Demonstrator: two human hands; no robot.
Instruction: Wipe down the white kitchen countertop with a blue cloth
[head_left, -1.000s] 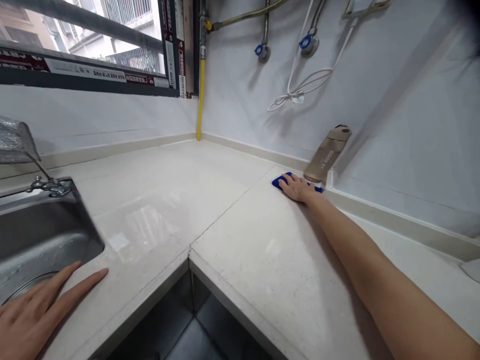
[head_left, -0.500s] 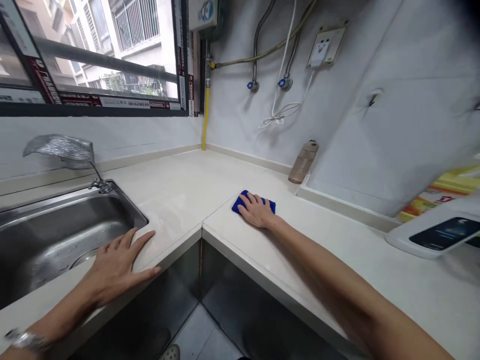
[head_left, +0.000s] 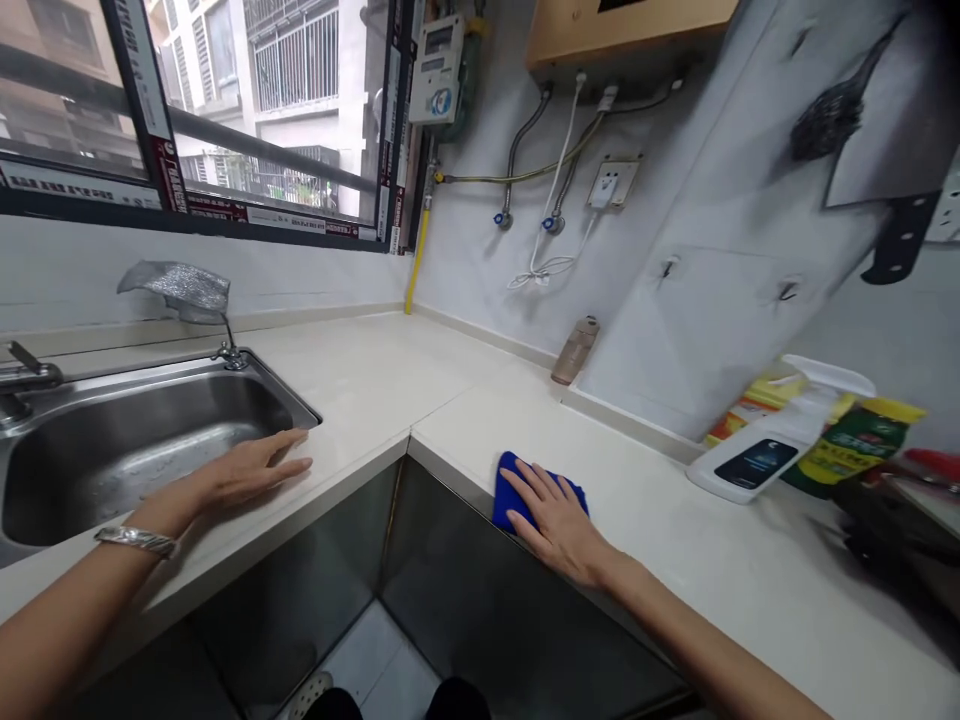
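A blue cleaning cloth (head_left: 517,490) lies at the front edge of the right-hand countertop, one corner reaching over the edge. My right hand (head_left: 559,520) holds it pressed down under the palm, its fingers stretched out across the top. On the left, my left hand (head_left: 251,470) rests between the counter's front edge and the sink (head_left: 300,405). Its fingers are extended, with nothing in them, and a silver bracelet (head_left: 136,540) circles the wrist. Part of the cloth is hidden beneath my right hand.
Against the wall stands a brown bottle (head_left: 576,350). Farther right are a white spray bottle (head_left: 772,445) and a green-yellow packet (head_left: 855,445). A cleaver (head_left: 889,170) hangs on the wall. A wrapped faucet (head_left: 180,290) rises behind the sink.
My right hand has drawn the cloth toward me, to the counter's front edge. My left hand has turned and its fingers are closer together. The view has shifted right and up.
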